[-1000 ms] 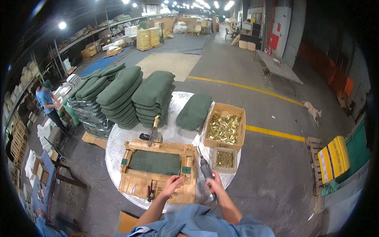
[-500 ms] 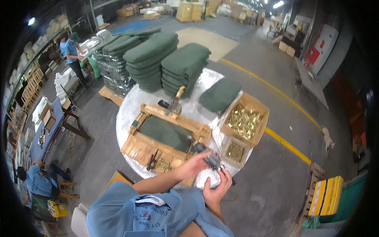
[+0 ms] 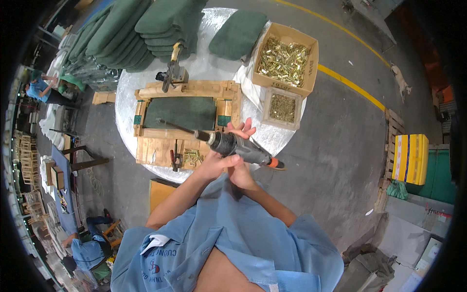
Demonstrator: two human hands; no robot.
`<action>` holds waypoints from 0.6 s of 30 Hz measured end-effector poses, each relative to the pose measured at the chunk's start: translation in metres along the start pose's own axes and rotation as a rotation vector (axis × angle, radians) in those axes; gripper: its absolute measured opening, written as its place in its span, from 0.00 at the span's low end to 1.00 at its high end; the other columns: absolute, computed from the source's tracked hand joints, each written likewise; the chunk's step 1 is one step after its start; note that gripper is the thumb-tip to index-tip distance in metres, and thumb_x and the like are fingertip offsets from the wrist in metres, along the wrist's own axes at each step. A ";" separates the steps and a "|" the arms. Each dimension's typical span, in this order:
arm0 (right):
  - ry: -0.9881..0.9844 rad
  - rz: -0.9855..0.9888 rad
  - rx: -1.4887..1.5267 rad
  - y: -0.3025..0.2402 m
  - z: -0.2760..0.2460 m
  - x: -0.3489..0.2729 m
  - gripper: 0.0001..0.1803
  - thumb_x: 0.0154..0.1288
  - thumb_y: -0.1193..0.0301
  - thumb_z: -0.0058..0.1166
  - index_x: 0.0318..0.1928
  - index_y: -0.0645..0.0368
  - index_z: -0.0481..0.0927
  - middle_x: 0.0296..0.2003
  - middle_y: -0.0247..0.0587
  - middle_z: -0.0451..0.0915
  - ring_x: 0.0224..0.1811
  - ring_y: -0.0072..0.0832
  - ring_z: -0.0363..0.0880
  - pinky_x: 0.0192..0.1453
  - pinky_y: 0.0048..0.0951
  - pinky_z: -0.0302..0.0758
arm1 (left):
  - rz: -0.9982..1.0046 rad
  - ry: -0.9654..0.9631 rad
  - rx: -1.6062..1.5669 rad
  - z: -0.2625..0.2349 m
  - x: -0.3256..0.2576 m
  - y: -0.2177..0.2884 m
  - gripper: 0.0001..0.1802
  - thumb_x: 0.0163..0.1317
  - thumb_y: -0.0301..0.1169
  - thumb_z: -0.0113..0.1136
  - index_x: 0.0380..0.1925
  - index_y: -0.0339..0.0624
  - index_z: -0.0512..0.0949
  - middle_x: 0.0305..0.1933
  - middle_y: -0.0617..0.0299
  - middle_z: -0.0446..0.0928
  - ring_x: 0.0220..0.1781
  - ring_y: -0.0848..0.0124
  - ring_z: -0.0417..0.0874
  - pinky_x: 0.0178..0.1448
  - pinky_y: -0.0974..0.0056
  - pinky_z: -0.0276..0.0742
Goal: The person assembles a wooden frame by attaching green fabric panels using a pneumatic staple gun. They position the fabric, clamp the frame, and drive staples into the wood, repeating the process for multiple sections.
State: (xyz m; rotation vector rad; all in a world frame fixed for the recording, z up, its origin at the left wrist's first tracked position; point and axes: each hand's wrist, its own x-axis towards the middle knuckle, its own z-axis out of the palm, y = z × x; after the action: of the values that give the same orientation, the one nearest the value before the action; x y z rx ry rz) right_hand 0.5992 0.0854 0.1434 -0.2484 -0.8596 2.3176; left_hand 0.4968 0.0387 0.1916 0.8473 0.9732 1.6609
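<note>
Both hands are meeting chest-high: the left hand (image 3: 214, 166) is cradling the power screwdriver (image 3: 238, 147), the right hand (image 3: 239, 168) gripping its body.

A factory or workshop floor, clearly: bare concrete with a painted yellow line (image 3: 350, 85), stacks of green cushions (image 3: 141, 29), a wooden jig (image 3: 187, 121) on a wrapped round table (image 3: 129, 97), cardboard boxes of brass hardware (image 3: 284, 61), wooden pallets (image 3: 391, 141) at the right, other workers bent over benches along the left edge.
</note>
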 end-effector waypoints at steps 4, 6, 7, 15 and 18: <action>0.065 -0.027 -0.017 -0.038 0.013 0.021 0.61 0.71 0.41 0.62 0.86 0.44 0.34 0.80 0.45 0.58 0.80 0.38 0.62 0.84 0.44 0.56 | -0.014 0.105 0.258 0.001 0.014 0.006 0.39 0.66 0.40 0.73 0.73 0.40 0.69 0.82 0.49 0.63 0.89 0.57 0.50 0.86 0.49 0.46; 0.094 -0.034 -0.111 -0.034 -0.008 0.026 0.55 0.75 0.42 0.58 0.86 0.42 0.38 0.78 0.46 0.63 0.78 0.40 0.66 0.82 0.46 0.62 | -0.173 0.181 0.202 -0.003 0.013 -0.007 0.39 0.68 0.41 0.71 0.74 0.38 0.69 0.80 0.49 0.65 0.86 0.56 0.56 0.85 0.51 0.50; 0.148 0.012 -0.083 -0.032 -0.012 0.026 0.52 0.76 0.43 0.57 0.86 0.43 0.40 0.76 0.46 0.65 0.76 0.40 0.69 0.80 0.46 0.65 | -0.247 0.225 0.176 -0.010 0.012 -0.016 0.39 0.69 0.42 0.70 0.75 0.37 0.68 0.80 0.49 0.65 0.85 0.56 0.59 0.84 0.52 0.52; 0.875 -0.082 -0.017 -0.039 -0.109 0.054 0.26 0.73 0.68 0.67 0.67 0.51 0.72 0.49 0.40 0.82 0.36 0.29 0.86 0.40 0.31 0.88 | -0.623 0.309 0.510 -0.057 -0.066 -0.008 0.29 0.78 0.42 0.60 0.72 0.39 0.72 0.73 0.50 0.75 0.72 0.56 0.77 0.77 0.55 0.69; 0.912 -0.326 -0.223 -0.068 -0.116 0.084 0.25 0.68 0.70 0.71 0.62 0.54 0.74 0.49 0.39 0.82 0.40 0.27 0.85 0.39 0.28 0.87 | -0.554 0.573 0.555 -0.105 -0.126 -0.058 0.29 0.76 0.49 0.60 0.67 0.40 0.76 0.64 0.53 0.82 0.61 0.58 0.85 0.64 0.56 0.80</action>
State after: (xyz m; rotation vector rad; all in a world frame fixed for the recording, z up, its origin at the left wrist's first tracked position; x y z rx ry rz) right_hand 0.6128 0.2380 0.1013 -1.0691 -0.6051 1.5338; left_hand 0.4608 -0.0935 0.0837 0.3660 1.9273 1.1635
